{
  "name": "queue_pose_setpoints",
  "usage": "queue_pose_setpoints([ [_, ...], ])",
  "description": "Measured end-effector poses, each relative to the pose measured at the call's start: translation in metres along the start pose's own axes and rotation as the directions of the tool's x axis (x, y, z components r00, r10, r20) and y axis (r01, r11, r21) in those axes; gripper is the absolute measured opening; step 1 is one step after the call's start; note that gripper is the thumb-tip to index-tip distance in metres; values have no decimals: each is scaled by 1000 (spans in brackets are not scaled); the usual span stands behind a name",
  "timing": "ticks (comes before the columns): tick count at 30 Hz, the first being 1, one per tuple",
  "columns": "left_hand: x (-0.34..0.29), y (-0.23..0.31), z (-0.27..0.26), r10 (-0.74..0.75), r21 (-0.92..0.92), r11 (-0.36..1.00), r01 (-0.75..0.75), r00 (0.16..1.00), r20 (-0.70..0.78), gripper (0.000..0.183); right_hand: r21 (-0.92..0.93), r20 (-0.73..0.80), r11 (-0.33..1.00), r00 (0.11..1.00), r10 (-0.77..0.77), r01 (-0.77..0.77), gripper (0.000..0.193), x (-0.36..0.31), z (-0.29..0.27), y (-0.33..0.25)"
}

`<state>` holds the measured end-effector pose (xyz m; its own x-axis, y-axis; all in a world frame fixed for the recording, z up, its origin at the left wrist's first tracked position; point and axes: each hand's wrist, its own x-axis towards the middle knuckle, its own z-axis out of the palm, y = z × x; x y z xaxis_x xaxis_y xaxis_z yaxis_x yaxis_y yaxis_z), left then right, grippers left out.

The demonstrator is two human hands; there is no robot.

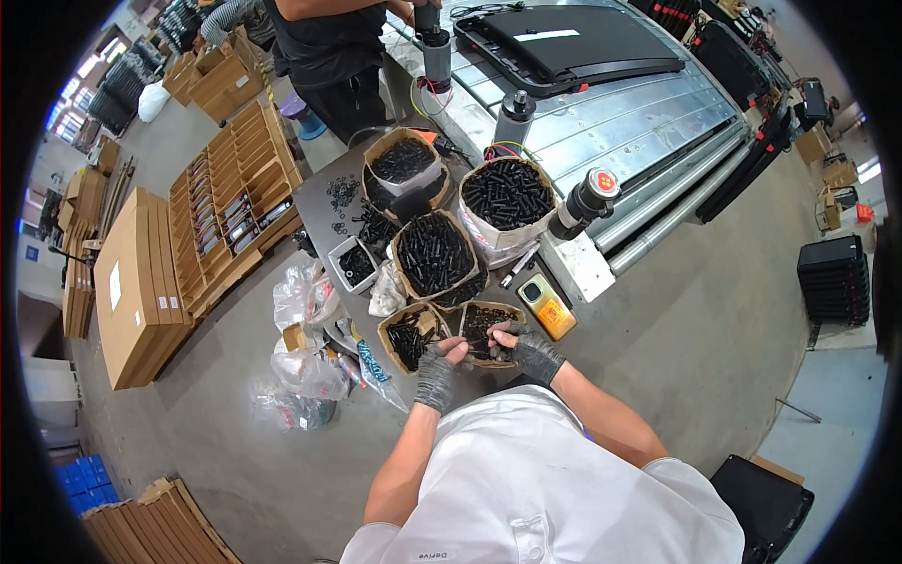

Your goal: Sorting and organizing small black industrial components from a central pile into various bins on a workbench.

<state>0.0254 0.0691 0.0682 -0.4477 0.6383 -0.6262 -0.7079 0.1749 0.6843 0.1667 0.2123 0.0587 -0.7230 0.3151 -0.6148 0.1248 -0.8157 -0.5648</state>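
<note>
left hand: gloved, fingers pinched at the near bag's rim; what it grips is too small to tell
right hand: gloved, fingertips closed on a small black part over the same bag
black parts: loose in that paper bag, beside its twin
phone: just right of the bag
advice: work low over the bag, so a dropped part falls back in

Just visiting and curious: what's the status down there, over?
Left hand and right hand, both gloved, meet over open bag of black screws. Grip unclear. Phone beside bag, nothing blocking.
</note>
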Motion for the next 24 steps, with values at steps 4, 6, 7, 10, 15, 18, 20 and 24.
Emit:
queue_pose_setpoints([
  [4,0,-3,2,-54,-69,996,56,998,24,21,-234,12,965,993,-117,117,20,-11,15,-7],
  [6,-1,-3,2,-83,-86,993,85,996,30,21,-267,12,953,989,-145,143,19,-13,14,-7],
  [7,-1,-2,1,-95,-131,986,100,995,42,20,-86,0,992,996,-93,93,17,-13,14,-7],
  [10,-2,-2,0,-57,-150,987,64,997,51,21,204,33,978,998,-48,40,14,-15,12,-6],
  [15,-11,6,-1,13,-150,989,-11,1000,17,21,364,155,931,984,-87,25,14,-17,6,-10],
  [18,-12,5,-11,43,-176,984,-37,999,29,23,355,16,934,999,-42,33,21,-17,12,-8],
  [20,-12,6,-14,58,-192,980,-49,998,39,24,351,-53,935,998,-22,39,24,-15,12,-6],
  [24,-15,9,-16,74,-184,980,-69,997,20,23,312,96,950,995,1,-31,33,-11,1,-1],
])
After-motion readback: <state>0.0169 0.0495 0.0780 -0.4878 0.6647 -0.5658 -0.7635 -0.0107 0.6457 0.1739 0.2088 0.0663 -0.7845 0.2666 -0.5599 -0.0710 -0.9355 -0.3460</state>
